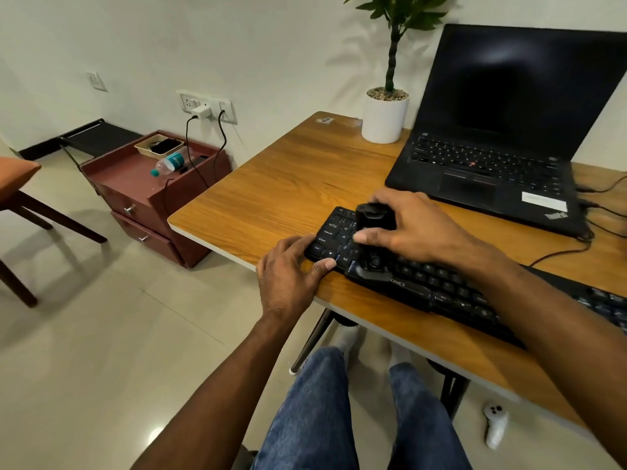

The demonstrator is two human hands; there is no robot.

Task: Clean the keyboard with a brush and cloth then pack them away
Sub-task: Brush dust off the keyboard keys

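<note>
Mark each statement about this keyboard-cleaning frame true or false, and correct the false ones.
1. The right hand holds a small black brush over the black keyboard. True.
2. The left hand rests on the open black laptop. False: it holds the keyboard's left end.
3. The laptop's screen is dark. True.
4. The white plant pot stands on the floor. False: it stands on the wooden desk.
5. A clear plastic bottle lies on the maroon drawer cabinet. True.
</note>
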